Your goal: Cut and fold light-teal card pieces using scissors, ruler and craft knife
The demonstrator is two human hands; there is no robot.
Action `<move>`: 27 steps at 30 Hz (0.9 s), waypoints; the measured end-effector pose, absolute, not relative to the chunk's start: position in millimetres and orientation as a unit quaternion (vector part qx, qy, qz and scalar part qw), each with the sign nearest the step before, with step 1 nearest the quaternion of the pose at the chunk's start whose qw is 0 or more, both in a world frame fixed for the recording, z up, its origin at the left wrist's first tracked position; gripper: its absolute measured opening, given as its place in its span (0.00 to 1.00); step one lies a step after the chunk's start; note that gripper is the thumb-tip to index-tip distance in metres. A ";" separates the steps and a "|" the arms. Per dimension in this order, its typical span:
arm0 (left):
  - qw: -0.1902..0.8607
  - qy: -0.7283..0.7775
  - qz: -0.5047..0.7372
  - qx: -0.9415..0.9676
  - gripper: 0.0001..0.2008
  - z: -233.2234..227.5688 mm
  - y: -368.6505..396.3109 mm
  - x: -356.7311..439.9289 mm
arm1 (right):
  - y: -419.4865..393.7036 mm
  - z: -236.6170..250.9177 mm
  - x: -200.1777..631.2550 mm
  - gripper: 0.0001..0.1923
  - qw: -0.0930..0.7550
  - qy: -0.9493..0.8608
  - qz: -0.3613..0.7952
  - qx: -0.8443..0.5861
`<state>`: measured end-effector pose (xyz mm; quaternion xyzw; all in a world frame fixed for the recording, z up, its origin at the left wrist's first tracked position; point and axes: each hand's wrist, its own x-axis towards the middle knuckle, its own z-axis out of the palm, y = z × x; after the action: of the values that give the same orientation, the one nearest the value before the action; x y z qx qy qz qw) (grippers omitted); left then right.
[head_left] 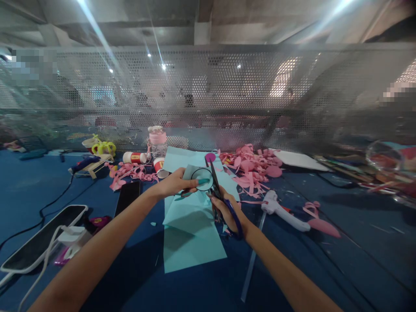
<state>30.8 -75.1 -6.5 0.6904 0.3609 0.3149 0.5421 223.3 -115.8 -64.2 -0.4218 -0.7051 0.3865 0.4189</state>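
Observation:
My left hand (pixel 178 183) grips a small piece of light blue paper (pixel 187 172) above the middle of the table. A thin dark round outline shows at the piece's right side; I cannot tell whether it is drawn or a ring. Close on the right, my right hand (pixel 229 212) holds a pair of scissors (pixel 234 214) by their dark blue handles. Their blades point up and away, near the round outline. Beneath both hands lie light blue paper sheets (pixel 193 249), overlapping and partly creased. A magenta paper disc (pixel 210 157) is beyond the blade tips.
Pink paper scraps (pixel 248 167) are heaped at right, near a white glue gun (pixel 286 212). At left are a black phone (pixel 128 197), a white charger (pixel 74 236) with cable, paper cups (pixel 134 157) and a pink-topped bottle (pixel 158 141). A perforated metal screen (pixel 201 91) stands behind.

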 end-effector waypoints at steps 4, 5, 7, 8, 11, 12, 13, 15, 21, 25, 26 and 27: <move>0.541 0.361 0.313 0.692 0.19 -9.4 -72.7 30.1 | -115.9 -65.4 222.8 0.15 0.420 -0.699 0.398 -0.420; 0.542 0.362 0.311 0.692 0.19 -9.3 -72.6 30.4 | -115.8 -65.6 222.7 0.15 0.421 -0.696 0.402 -0.420; 0.544 0.363 0.309 0.690 0.20 -8.7 -72.7 30.8 | -115.4 -65.6 222.6 0.15 0.421 -0.697 0.401 -0.419; 0.545 0.364 0.310 0.689 0.20 -8.4 -72.7 30.8 | -115.0 -65.5 222.7 0.15 0.422 -0.700 0.397 -0.418; 0.542 0.365 0.307 0.692 0.20 -8.4 -72.0 29.5 | -113.9 -65.4 223.2 0.14 0.426 -0.710 0.377 -0.416; 0.540 0.363 0.304 0.696 0.20 -8.7 -71.5 28.8 | -113.7 -65.5 223.2 0.14 0.428 -0.710 0.374 -0.415; 0.538 0.361 0.299 0.701 0.21 -9.1 -70.9 28.0 | -113.6 -65.6 223.1 0.14 0.431 -0.709 0.375 -0.414; 0.535 0.359 0.293 0.707 0.21 -9.9 -69.7 26.7 | -114.0 -65.7 222.8 0.14 0.436 -0.701 0.384 -0.413; 0.523 0.357 0.288 0.719 0.21 -10.5 -68.7 26.6 | -116.8 -63.6 222.3 0.15 0.420 -0.684 0.444 -0.399; 0.527 0.338 0.292 0.723 0.20 -11.4 -68.4 27.4 | -116.6 -63.9 223.5 0.14 0.423 -0.688 0.448 -0.384; 0.527 0.334 0.294 0.724 0.19 -11.5 -68.4 27.6 | -116.3 -64.4 223.9 0.14 0.425 -0.690 0.444 -0.383; 0.526 0.332 0.294 0.726 0.19 -11.3 -68.5 27.8 | -116.0 -64.9 224.2 0.14 0.426 -0.691 0.440 -0.383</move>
<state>27.8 -68.5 -11.3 0.7257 0.3316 0.2944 0.5260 224.2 -116.0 -64.9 -0.3833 -0.6915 0.4400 0.4258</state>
